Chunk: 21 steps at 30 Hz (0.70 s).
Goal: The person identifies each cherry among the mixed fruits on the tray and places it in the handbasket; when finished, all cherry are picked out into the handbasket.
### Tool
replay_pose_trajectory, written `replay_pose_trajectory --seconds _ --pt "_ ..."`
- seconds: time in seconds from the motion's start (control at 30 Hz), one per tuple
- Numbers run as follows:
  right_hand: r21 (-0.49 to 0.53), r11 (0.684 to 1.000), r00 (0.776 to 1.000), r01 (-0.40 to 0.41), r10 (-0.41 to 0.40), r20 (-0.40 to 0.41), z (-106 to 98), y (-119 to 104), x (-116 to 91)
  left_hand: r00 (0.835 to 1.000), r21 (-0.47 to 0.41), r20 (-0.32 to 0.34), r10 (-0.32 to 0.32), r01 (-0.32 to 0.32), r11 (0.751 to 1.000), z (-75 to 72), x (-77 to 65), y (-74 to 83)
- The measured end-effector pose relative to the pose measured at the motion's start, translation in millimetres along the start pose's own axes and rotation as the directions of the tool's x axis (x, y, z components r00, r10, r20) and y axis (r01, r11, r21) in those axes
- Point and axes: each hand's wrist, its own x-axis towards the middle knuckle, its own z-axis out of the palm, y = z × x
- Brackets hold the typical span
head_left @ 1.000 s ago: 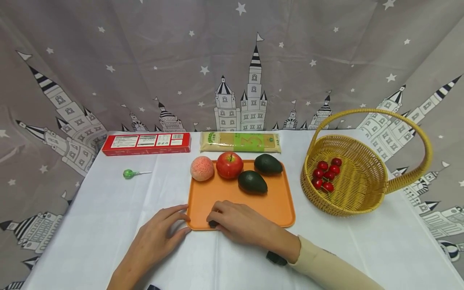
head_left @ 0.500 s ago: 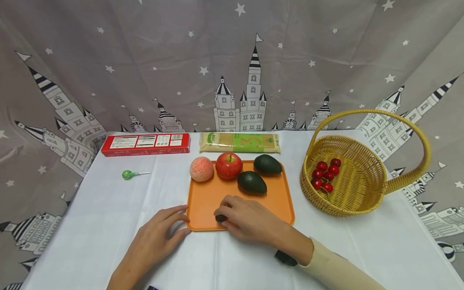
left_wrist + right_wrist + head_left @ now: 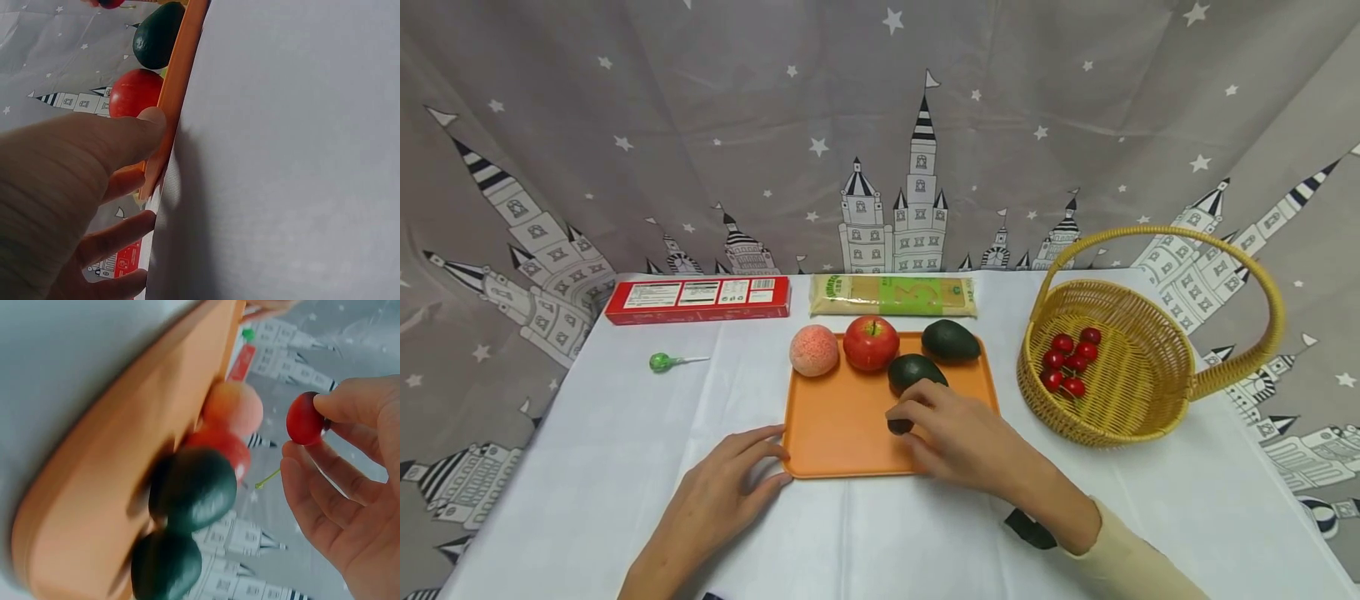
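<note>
My right hand (image 3: 958,429) pinches a dark red cherry (image 3: 304,419) between thumb and fingertips, above the orange tray (image 3: 827,433). In the right wrist view a green stem (image 3: 267,479) shows beside the fingers. My left hand (image 3: 718,492) rests at the tray's front left corner; in the left wrist view its thumb (image 3: 140,134) touches the rim and its fingers are loosely spread. Along the tray's back lie a peach (image 3: 814,350), a red apple (image 3: 871,343) and two dark avocados, the far one (image 3: 951,341) and the near one (image 3: 916,371), which the right hand partly covers.
To the right stands a wicker basket (image 3: 1142,400) with a tall handle; several cherries (image 3: 1075,364) lie in it. A red box (image 3: 698,301) and a noodle packet (image 3: 892,296) line the table's back edge. A green lollipop (image 3: 662,362) lies at left.
My right hand has moved to the right and slightly away from me, carrying the cherry from the tray's front edge toward the near avocado. The left hand has stayed put.
</note>
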Motion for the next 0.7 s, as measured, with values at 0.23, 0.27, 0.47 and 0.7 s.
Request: replay_pose_trajectory --seconds 0.23,0.27,0.47,0.7 --pt "-0.031 0.999 0.994 -0.025 0.021 -0.109 -19 16 -19 1.000 0.001 -0.004 0.011 -0.011 1.000 0.6 -0.6 1.2" --pt "-0.039 0.999 0.993 -0.034 0.029 -0.117 -22 19 -21 1.000 0.002 -0.001 0.007 -0.007 1.000 0.9 -0.5 1.5" --pt "-0.070 0.991 0.983 -0.111 0.099 -0.156 -37 36 -39 1.000 0.003 0.008 -0.004 0.004 1.000 1.1 -0.1 2.3" --pt "-0.117 0.973 0.962 -0.198 0.170 -0.213 -51 56 -56 1.000 0.010 -0.015 0.009 -0.009 1.000 1.1 -0.4 0.0"
